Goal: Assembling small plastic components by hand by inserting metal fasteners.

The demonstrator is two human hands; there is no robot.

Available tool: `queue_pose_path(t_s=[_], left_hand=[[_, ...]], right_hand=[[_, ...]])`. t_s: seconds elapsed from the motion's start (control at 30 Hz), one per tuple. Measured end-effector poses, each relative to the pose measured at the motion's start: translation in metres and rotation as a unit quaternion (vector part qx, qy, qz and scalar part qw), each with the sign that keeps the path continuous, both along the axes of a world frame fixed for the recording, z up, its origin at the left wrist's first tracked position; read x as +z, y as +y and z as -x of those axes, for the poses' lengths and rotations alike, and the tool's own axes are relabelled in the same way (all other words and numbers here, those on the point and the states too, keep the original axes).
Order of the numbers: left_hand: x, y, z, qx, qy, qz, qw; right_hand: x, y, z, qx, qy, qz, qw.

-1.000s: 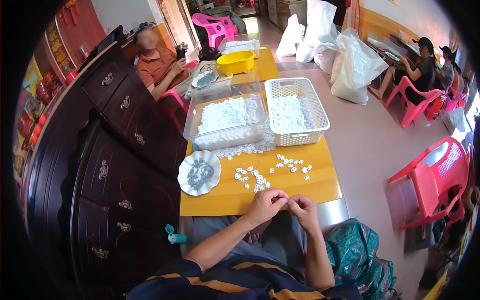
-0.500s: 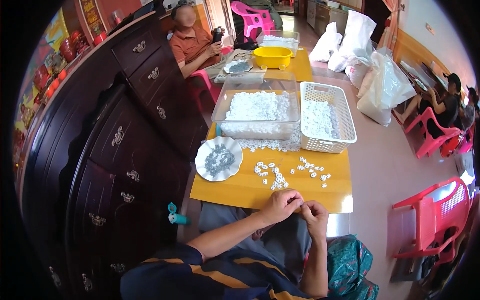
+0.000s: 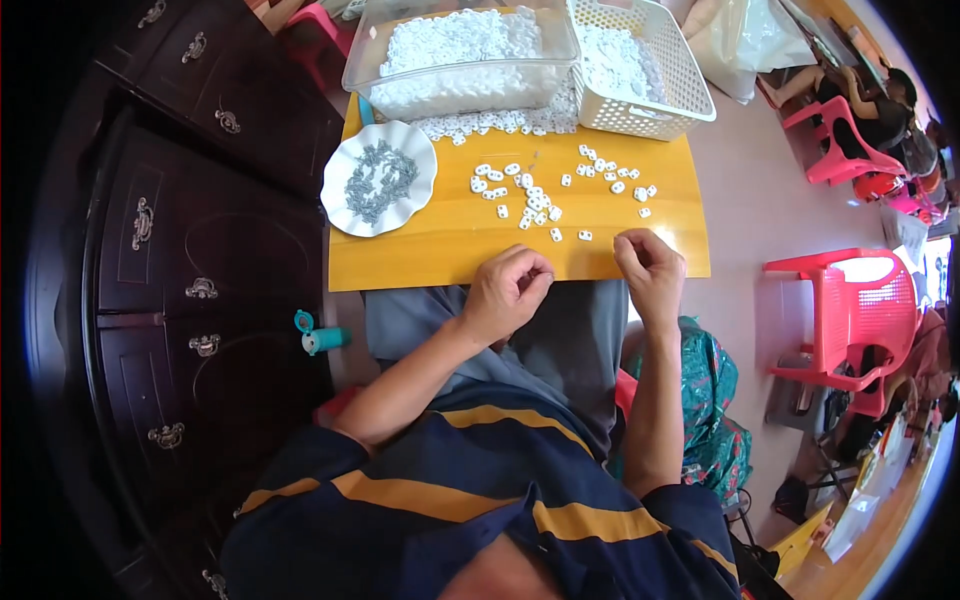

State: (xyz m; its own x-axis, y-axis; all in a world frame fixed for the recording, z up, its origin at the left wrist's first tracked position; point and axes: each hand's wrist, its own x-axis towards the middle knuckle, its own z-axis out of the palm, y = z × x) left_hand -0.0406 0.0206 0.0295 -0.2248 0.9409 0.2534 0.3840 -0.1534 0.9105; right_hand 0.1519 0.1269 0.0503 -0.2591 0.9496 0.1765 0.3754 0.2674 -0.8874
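Observation:
Over the near edge of the yellow table [image 3: 450, 262], my left hand [image 3: 506, 291] is closed, thumb against curled fingers. Whatever it may hold is hidden. To its right, my right hand [image 3: 655, 277] is also closed in a pinch at the table's edge, and anything between its fingertips is too small to make out. Several small white plastic pieces with two dark holes [image 3: 537, 200] lie loose just beyond the hands. A wavy-rimmed white dish [image 3: 345, 205] at the left holds a heap of small grey pieces [image 3: 383, 180].
A clear plastic bin [image 3: 460, 72] and a white perforated basket [image 3: 690, 95], both filled with white pieces, stand at the table's far side. Dark drawers [image 3: 200, 230] line the left. A teal bottle [image 3: 325, 340], a green bag [image 3: 705, 400] and a pink chair [image 3: 850, 315] are on the floor.
My hands, together before, have come apart: the left moved left, the right stayed at the right. The view has tilted downward. A couple of white pieces now lie nearer the table's front edge.

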Motion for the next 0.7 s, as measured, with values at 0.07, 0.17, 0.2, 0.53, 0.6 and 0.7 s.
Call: queue_pose_path(t_s=[0.07, 0.17, 0.2, 0.53, 0.6, 0.7], left_hand=[[-0.001, -0.002, 0.001, -0.004, 0.009, -0.018, 1.000], [-0.012, -0.003, 0.001, -0.002, -0.016, -0.005, 1.000], [-0.013, -0.003, 0.002, -0.002, -0.019, -0.008, 1.000], [-0.015, 0.011, 0.012, -0.003, -0.001, -0.035, 0.999], [-0.015, 0.010, 0.015, 0.006, 0.014, -0.050, 0.999], [-0.017, 0.006, 0.011, 0.024, 0.047, -0.065, 0.996]], right_hand=[[0.009, 0.007, 0.013, 0.015, -0.055, -0.088, 0.994], [0.016, 0.021, 0.032, 0.051, -0.146, -0.182, 0.971], [0.015, 0.025, 0.038, 0.074, -0.186, -0.186, 0.962], [0.005, 0.059, 0.080, 0.155, -0.323, -0.227, 0.906], [0.004, 0.059, 0.084, 0.167, -0.327, -0.233, 0.900], [-0.006, 0.058, 0.083, 0.168, -0.350, -0.232, 0.892]])
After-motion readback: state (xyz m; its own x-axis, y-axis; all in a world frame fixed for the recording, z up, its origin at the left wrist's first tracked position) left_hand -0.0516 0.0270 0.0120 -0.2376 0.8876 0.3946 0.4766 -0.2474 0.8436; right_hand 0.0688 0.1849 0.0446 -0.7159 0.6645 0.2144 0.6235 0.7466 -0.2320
